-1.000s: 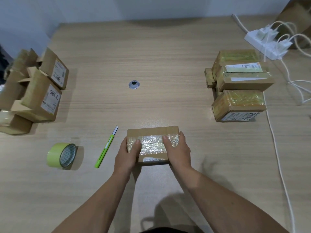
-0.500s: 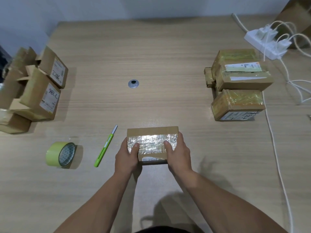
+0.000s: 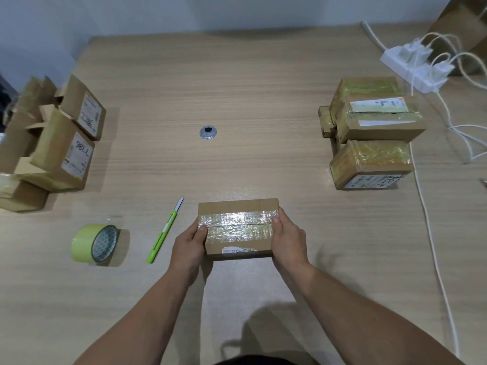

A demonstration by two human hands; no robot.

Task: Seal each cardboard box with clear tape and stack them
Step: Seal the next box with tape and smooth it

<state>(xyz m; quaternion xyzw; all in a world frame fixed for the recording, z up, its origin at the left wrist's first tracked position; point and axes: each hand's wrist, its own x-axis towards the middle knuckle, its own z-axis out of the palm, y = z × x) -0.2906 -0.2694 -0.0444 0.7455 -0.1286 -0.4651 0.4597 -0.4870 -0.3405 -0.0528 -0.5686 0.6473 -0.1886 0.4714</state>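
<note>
A small cardboard box (image 3: 238, 227) with clear tape across its top lies on the table in front of me. My left hand (image 3: 189, 246) grips its left end, thumb on the tape. My right hand (image 3: 288, 238) grips its right end. A roll of clear tape (image 3: 95, 243) on a yellow-green core stands on edge to the left. A green box cutter (image 3: 164, 231) lies between the roll and the box. Taped boxes (image 3: 374, 133) are piled at the right. Untaped boxes (image 3: 60, 135) with loose flaps sit at the left edge.
A white power strip (image 3: 411, 64) with plugs and white cables (image 3: 432, 233) lies at the far right; one cable runs down the table's right side. A round metal grommet (image 3: 208, 133) sits in the wooden table (image 3: 237, 88). A brown bag stands at the top right corner.
Both hands slid outward from the box's top to its two ends, the thumbs pressing along the tape. The box stayed in place.
</note>
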